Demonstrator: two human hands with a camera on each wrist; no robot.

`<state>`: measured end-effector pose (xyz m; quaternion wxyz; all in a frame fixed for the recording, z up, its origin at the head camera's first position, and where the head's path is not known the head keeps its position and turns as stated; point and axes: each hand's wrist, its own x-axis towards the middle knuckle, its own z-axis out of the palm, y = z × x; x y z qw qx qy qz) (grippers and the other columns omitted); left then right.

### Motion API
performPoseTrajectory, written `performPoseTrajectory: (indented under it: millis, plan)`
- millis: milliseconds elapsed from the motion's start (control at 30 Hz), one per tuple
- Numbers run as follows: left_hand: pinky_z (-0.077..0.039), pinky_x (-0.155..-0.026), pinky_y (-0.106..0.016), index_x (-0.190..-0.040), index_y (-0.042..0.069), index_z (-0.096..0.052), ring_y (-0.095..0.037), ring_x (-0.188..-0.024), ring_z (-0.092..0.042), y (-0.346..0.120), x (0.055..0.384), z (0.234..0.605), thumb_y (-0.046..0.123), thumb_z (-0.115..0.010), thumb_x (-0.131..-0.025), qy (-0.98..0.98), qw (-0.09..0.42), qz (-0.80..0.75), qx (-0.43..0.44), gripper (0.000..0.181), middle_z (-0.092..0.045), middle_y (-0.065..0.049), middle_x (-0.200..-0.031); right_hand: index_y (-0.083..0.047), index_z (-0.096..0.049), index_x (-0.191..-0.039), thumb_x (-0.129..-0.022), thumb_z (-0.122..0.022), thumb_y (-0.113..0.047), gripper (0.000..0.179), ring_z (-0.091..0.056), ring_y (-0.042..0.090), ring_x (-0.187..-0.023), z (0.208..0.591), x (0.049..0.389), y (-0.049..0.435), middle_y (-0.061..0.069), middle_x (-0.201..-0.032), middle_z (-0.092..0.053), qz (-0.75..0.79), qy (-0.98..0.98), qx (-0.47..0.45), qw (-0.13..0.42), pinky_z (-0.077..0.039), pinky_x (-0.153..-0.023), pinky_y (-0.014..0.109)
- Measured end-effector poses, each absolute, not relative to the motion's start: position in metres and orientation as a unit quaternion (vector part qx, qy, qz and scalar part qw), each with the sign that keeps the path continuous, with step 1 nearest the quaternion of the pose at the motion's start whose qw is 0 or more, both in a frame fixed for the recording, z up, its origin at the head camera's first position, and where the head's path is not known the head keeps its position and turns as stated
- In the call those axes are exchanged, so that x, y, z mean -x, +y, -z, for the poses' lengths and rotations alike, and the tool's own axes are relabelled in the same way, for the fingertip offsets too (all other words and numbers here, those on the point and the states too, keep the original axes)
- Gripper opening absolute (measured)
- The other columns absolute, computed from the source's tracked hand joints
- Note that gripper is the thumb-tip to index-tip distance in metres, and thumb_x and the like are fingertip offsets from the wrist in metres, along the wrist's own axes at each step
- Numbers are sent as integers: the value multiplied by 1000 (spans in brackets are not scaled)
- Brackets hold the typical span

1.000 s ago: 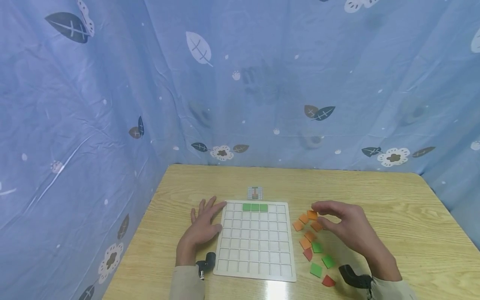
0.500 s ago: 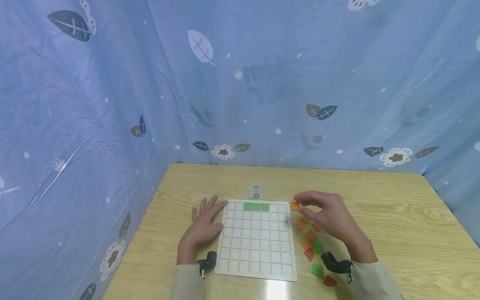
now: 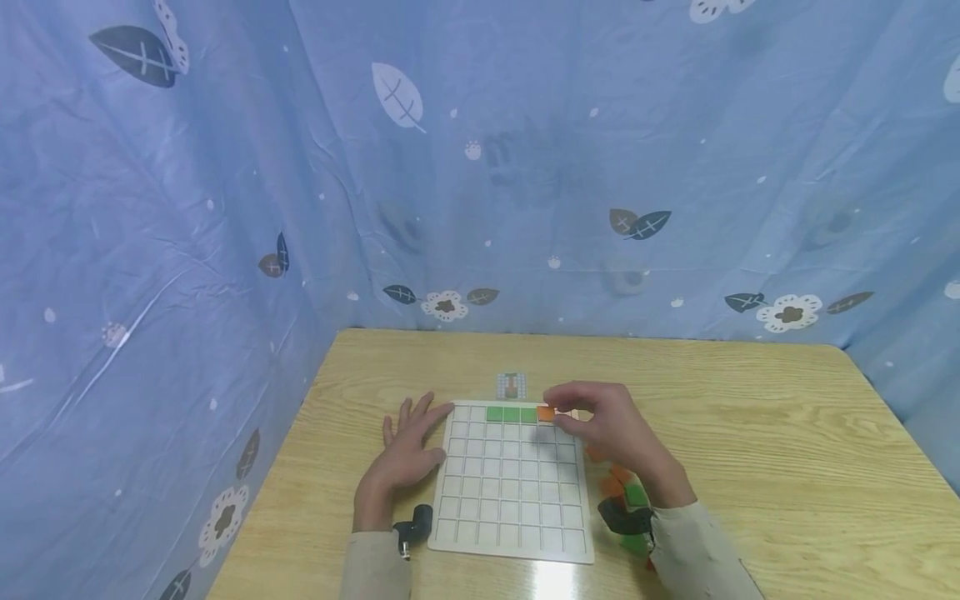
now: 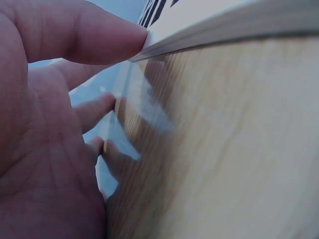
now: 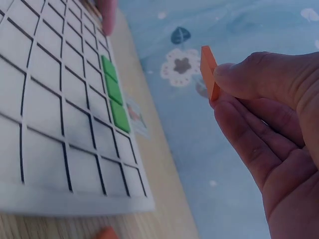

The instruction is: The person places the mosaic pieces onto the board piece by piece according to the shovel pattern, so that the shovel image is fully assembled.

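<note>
A white grid board [image 3: 510, 492] lies on the table, with three green square tiles [image 3: 512, 414] side by side in its far row. My right hand [image 3: 611, 421] is over the board's far right part and pinches an orange square tile [image 5: 209, 74] between thumb and fingertips. In the head view that tile appears just right of the green ones; the right wrist view shows it held above the board. My left hand [image 3: 405, 454] rests at the board's left side with fingers spread, its thumb [image 4: 109, 37] touching the board's edge.
A small card with a printed grid pattern [image 3: 512, 386] lies just beyond the board. Loose orange tiles [image 3: 611, 483] and green tiles [image 3: 636, 495] lie right of the board, partly hidden by the right wrist. A blue patterned curtain [image 3: 525, 167] hangs behind the table.
My right hand has moved left from the loose tiles to above the board's far row, carrying an orange tile. The left hand stays in place.
</note>
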<state>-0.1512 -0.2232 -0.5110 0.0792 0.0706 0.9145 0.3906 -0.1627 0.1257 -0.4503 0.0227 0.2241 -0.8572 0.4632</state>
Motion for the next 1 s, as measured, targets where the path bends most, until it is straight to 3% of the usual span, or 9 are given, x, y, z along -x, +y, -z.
performPoseTrajectory:
  millis: [600, 1000]
  plan:
    - [17, -129, -73, -163, 25, -54, -47, -171, 4, -222, 150, 511, 6, -65, -83, 914, 80, -392, -66, 82, -21, -14, -183, -12, -82, -125, -94, -83, -8, 31, -77, 18, -110, 476, 178, 92, -3, -119, -82, -455, -865, -209, -25, -64, -102, 48]
    - [18, -128, -74, -162, 23, -55, -48, -171, 5, -223, 150, 510, 6, -64, -82, 911, 80, -399, -70, 82, -21, -16, -183, -7, -82, -120, -91, -83, -2, 30, -79, 19, -103, 496, 182, 81, 3, -113, -84, -455, -861, -226, -8, -66, -97, 43]
